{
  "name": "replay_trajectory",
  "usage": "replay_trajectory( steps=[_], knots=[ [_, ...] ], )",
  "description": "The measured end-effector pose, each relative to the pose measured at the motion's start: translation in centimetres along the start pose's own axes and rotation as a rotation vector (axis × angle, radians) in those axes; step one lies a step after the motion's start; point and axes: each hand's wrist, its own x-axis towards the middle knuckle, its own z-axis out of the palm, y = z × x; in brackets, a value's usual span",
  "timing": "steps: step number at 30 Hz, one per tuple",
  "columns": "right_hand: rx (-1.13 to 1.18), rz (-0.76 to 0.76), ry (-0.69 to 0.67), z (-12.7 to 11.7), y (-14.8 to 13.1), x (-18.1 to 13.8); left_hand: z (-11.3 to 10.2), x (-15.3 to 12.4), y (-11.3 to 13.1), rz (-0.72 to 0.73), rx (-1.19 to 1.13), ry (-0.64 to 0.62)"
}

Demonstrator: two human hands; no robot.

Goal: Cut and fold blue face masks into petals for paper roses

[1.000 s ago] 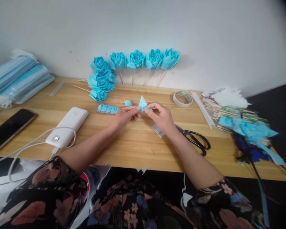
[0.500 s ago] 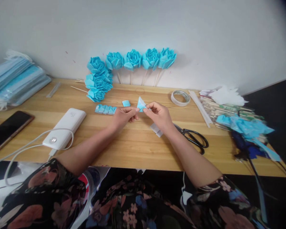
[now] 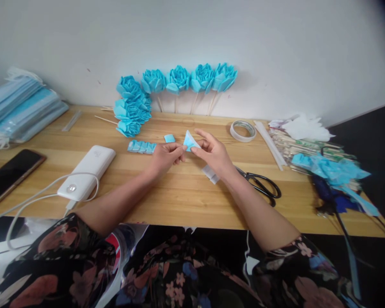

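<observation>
My left hand point(image 3: 167, 158) is closed, pinching a small folded blue-and-white triangle of mask fabric point(image 3: 188, 139) between thumb and fingertips. On its other side, my right hand point(image 3: 214, 155) has its thumb on the lower right corner of the triangle, with the index finger lifted away. Whether another finger backs that thumb is hard to see. Just behind the hands lies a small blue square point(image 3: 170, 138). A strip of overlapping folded blue pieces point(image 3: 141, 146) lies beside my left hand. Under my right wrist is a pale translucent piece point(image 3: 210, 174), near black-handled scissors point(image 3: 263, 186).
Several blue fabric roses point(image 3: 179, 79) on sticks stand or lie by the wall. A tape roll point(image 3: 243, 131) and white sticks point(image 3: 270, 145) are at right, before a pile of sticks and scraps point(image 3: 327, 167). Masks point(image 3: 25, 105), a phone point(image 3: 14, 175) and a power bank point(image 3: 87, 173) occupy the left.
My right index finger has lifted off the triangle and straightened, showing more of its right corner. My left hand keeps its pinch in nearly the same spot.
</observation>
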Motion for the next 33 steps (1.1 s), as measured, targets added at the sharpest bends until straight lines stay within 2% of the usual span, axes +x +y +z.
replay_trajectory(
  steps=[5, 11, 15, 20, 29, 33],
  knots=[
    [0.042, 0.038, -0.053, -0.05, -0.21, -0.12, 0.11, -0.24, 0.14, 0.017, 0.039, -0.003],
    [-0.009, 0.039, 0.069, -0.09, -0.33, -0.1, 0.02, -0.18, -0.09, 0.06, 0.022, -0.032],
    [-0.012, 0.002, 0.09, -0.11, -0.63, -0.09, -0.05, -0.01, -0.2, 0.064, -0.064, -0.064],
    [-0.032, -0.001, 0.093, -0.11, -0.73, -0.17, -0.05, -0.12, 0.05, 0.043, -0.058, -0.104],
    [0.021, 0.005, 0.028, 0.19, -0.61, -0.19, -0.14, -0.11, 0.03, 0.058, -0.169, 0.008],
    [0.019, -0.001, 0.014, 0.49, -0.46, -0.19, 0.12, -0.1, -0.1, 0.037, -0.189, -0.01]
  ],
)
